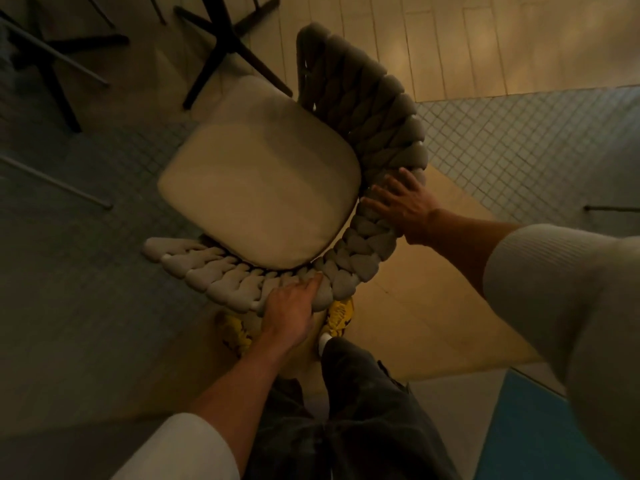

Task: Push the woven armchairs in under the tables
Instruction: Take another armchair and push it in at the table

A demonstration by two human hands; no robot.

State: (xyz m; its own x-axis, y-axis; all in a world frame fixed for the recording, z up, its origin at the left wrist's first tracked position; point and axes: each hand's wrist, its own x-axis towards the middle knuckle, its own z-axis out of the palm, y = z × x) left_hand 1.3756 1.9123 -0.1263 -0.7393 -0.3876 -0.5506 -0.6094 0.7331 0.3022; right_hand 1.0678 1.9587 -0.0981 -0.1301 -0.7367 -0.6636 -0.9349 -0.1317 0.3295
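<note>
The woven armchair stands on the floor directly in front of the person, seen from above. Its thick grey braided rim curves around the back and both sides of the seat. In the seat lies 1 cream cushion, which fills it almost from braid to braid. The front edge of the seat reaches the dark crossed feet of a desk base.

The left hand rests on top of the braid at the back of the chair. Its grip is apart, with the fingers stretched forward over the rim. The right hand presses flat on the braid at the side, its grip also apart and the fingers spread. Both arms wear pale sleeves.

Below the chair back show 2 yellow shoes and dark trousers. The floor has small mosaic tiles, pale wooden planks farther away, and a blue mat near the person's right side.
</note>
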